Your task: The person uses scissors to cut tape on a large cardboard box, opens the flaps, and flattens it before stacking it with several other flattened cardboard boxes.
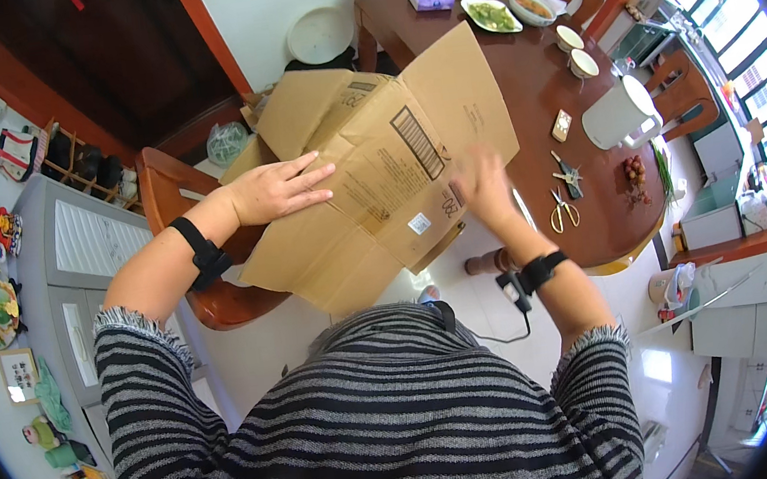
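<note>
A large brown cardboard box is tilted in front of me with several flaps spread out. Its near side bears a printed barcode, other writing and a small white label. My left hand lies flat on the left part of this side, fingers extended. Over the right part, near the barcode and the right flap, is my right hand; it is blurred, and whether it touches the cardboard is unclear. The underside of the box is hidden.
Right of the box, the wooden table carries scissors, keys, a white kettle, grapes, bowls and food dishes. A wooden chair stands at left beside a grey cabinet.
</note>
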A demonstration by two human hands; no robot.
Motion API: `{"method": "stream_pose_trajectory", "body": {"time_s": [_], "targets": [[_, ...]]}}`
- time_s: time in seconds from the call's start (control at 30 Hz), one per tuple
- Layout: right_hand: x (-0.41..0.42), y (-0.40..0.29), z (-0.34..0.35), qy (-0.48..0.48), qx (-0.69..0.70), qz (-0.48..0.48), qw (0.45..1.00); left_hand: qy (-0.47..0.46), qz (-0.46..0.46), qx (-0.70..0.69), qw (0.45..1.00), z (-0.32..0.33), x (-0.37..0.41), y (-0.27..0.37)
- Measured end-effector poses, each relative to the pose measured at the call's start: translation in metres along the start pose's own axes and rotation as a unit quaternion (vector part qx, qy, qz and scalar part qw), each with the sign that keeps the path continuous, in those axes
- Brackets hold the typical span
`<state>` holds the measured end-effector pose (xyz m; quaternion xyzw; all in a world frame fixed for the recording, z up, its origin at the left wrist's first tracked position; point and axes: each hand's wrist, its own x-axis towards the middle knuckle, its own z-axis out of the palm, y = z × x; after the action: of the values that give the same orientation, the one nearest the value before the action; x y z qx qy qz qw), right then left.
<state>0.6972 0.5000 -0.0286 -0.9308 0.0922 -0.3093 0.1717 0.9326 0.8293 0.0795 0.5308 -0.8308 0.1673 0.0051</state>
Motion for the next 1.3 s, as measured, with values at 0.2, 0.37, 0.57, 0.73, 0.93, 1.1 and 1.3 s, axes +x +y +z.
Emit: {"method": "stream_pose_trajectory", "body": {"time_s": [0.2, 0.37, 0.57, 0.73, 0.93, 1.1, 1.3], "targets": [[0.093, 0.071, -0.01, 0.057, -0.032, 0.14, 0.988, -0.052, 0.007, -0.038, 0.998, -0.013, -0.013, 0.006], [0.126, 0.069, -0.016, -0.242, 0.368, 0.216, 0.871, -0.122, -0.041, -0.057, 0.99, -0.026, -0.034, 0.049], [0.084, 0.015, -0.114, -0.298, 0.323, 0.086, 0.894, -0.076, -0.328, -0.113, 0.935, -0.072, 0.0, 0.083], [0.044, -0.017, -0.144, -0.286, 0.182, -0.123, 0.933, 0.01, -0.392, -0.136, 0.91, -0.093, 0.108, 0.049], [0.0, 0.0, -0.143, -0.286, 0.246, -0.183, 0.908, -0.128, -0.358, -0.31, 0.871, -0.052, 0.184, 0.037], [-0.027, 0.053, -0.118, -0.534, 0.591, -0.022, 0.604, -0.145, -0.341, -0.341, 0.864, -0.026, 0.177, 0.059], [-0.046, 0.057, -0.011, -0.648, 0.473, 0.297, 0.518, -0.33, -0.397, -0.223, 0.827, -0.011, 0.177, 0.1]]}}
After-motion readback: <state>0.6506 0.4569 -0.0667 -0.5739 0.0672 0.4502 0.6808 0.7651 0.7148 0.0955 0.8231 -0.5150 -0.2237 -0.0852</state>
